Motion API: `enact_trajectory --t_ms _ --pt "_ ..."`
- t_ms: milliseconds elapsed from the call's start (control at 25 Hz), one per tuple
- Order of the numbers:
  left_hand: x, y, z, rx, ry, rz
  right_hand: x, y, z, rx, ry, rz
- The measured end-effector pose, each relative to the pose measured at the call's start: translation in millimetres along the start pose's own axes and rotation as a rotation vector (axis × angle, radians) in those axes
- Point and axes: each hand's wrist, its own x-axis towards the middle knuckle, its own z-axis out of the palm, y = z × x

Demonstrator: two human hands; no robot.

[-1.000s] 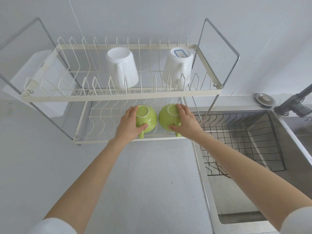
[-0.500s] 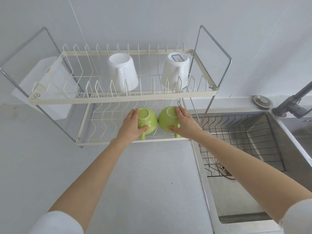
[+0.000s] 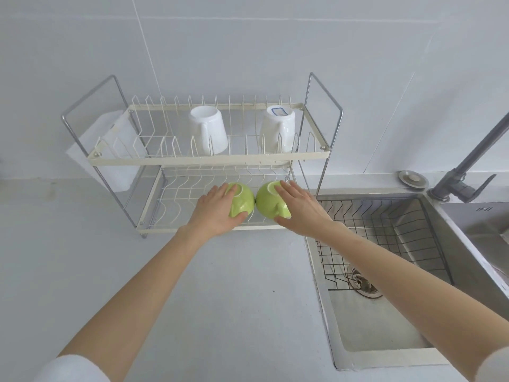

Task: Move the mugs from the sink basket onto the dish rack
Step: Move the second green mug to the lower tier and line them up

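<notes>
Two green mugs stand upside down on the lower shelf of the two-tier dish rack [image 3: 209, 161]. My left hand [image 3: 213, 210] grips the left green mug [image 3: 243, 202]; my right hand [image 3: 298, 209] grips the right green mug [image 3: 267, 202], with its handle facing me. The two mugs nearly touch. On the upper shelf two white mugs sit upside down, one in the middle [image 3: 208, 133] and one at the right [image 3: 276, 132]. The black wire sink basket [image 3: 385, 230] to the right holds no mugs.
The steel sink [image 3: 385, 326] with its drain [image 3: 363, 285] lies at the right, and a grey faucet [image 3: 468, 175] stands at its back corner. A white plastic holder [image 3: 115, 150] hangs on the rack's left end. Grey counter [image 3: 192, 299] stretches in front of the rack.
The camera has tilted up, so the rack sits lower in view. Both hands stay on the green mugs on the lower shelf, their fingers flatter over the mugs than before.
</notes>
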Motion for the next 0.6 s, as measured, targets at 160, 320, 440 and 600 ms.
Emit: enact_trajectory --t_ms 160,320,440,600 --pt "-25.2 11.2 -12.4 0.091 0.037 0.034 -31.9 -7.1 -14.9 -0.017 0.071 -0.081" --pt "-48.3 28.8 -30.5 0.117 0.067 0.062 -59.6 -6.9 -32.1 -0.038 0.117 -0.116" --pt "-60.9 41.3 -51.6 0.105 0.147 0.100 -73.7 -8.0 -48.1 -0.054 0.160 -0.147" --pt "-67.9 53.4 -84.1 0.056 0.251 0.163 -78.1 -14.5 -71.6 -0.043 0.234 -0.187"
